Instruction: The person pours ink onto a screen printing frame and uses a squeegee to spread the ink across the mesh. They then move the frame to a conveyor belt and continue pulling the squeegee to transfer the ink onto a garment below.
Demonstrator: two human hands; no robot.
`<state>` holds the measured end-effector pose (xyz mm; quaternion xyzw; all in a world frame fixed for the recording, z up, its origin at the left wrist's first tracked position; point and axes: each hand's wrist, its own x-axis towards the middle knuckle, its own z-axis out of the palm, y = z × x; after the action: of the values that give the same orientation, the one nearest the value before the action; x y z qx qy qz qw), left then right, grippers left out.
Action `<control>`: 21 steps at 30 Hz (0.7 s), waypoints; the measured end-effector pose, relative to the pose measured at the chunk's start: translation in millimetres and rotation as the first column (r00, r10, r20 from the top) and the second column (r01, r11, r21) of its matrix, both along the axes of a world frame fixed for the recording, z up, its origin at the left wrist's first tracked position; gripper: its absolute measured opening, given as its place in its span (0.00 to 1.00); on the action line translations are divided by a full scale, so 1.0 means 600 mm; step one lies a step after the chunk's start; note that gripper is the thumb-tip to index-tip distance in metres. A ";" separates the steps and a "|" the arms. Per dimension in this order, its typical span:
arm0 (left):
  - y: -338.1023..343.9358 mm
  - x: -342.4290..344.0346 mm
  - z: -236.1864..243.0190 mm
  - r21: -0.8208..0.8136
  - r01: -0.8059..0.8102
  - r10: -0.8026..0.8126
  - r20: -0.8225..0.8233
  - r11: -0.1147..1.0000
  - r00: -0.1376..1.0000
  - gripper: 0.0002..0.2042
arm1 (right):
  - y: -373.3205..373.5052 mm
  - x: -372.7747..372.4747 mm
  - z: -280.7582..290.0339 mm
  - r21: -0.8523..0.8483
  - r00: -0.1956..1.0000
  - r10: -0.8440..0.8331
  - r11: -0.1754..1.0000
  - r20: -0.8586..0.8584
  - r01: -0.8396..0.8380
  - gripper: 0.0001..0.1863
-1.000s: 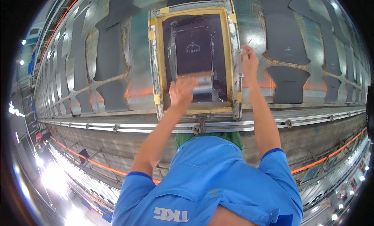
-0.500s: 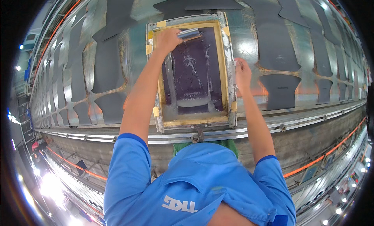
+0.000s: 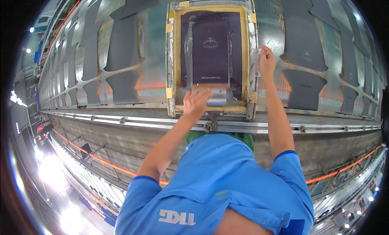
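Note:
A screen-printing frame (image 3: pixel 251 52) with yellow-taped inner edges lies on the long table in front of me. Its dark purple mesh (image 3: pixel 210 26) carries a pale emblem and a line of lettering. Streaks of clear, wet ink run down both sides of the mesh. My left hand (image 3: pixel 195 103) is closed on a metal-backed squeegee (image 3: pixel 219 98), which lies across the near end of the mesh; motion blurs the fingers somewhat. At the frame's right outer side, my right hand (image 3: pixel 266 61) has its fingers curled against the edge, partly hiding the contact.
Dark grey cut pieces (image 3: pixel 304 36) lie in rows on the shiny table, left and right of the frame; some bear faint prints. A metal rail (image 3: pixel 162 124) runs along the table's near edge, close to my body. Beyond it is an orange line (image 3: pixel 97 161).
My left hand has drawn the squeegee from the far end of the mesh to the near end. The emblem and lettering now show more clearly. My right hand stays at the frame's side.

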<state>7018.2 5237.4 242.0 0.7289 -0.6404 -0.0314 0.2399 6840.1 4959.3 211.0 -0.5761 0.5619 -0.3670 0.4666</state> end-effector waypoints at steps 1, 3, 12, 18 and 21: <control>-0.003 0.004 0.005 0.020 0.006 -0.006 0.005 1.000 1.000 0.17 | -0.002 -0.002 -0.006 0.008 1.000 0.008 1.000 0.016 -0.009 0.11; -0.015 0.008 0.017 0.054 0.012 -0.012 0.000 0.998 1.000 0.18 | -0.004 -0.004 0.001 0.011 1.000 0.023 1.000 0.002 -0.023 0.11; -0.441 0.268 0.055 0.242 -0.050 0.013 0.149 0.969 0.989 0.12 | 0.010 -0.001 0.026 0.083 0.998 -0.015 0.996 -0.053 0.020 0.11; -0.516 0.278 0.055 0.293 -0.125 0.055 0.236 0.948 0.970 0.12 | 0.009 -0.001 0.029 0.052 0.999 -0.023 0.998 -0.043 0.025 0.11; -0.466 0.229 0.061 0.348 -0.142 0.080 0.186 0.927 0.979 0.12 | 0.008 -0.003 0.013 0.032 0.998 -0.033 0.999 -0.049 0.034 0.10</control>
<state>7155.6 4957.9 278.5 0.7956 -0.5995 -0.0725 0.0491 6838.5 4963.9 218.9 -0.5676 0.5887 -0.3512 0.4561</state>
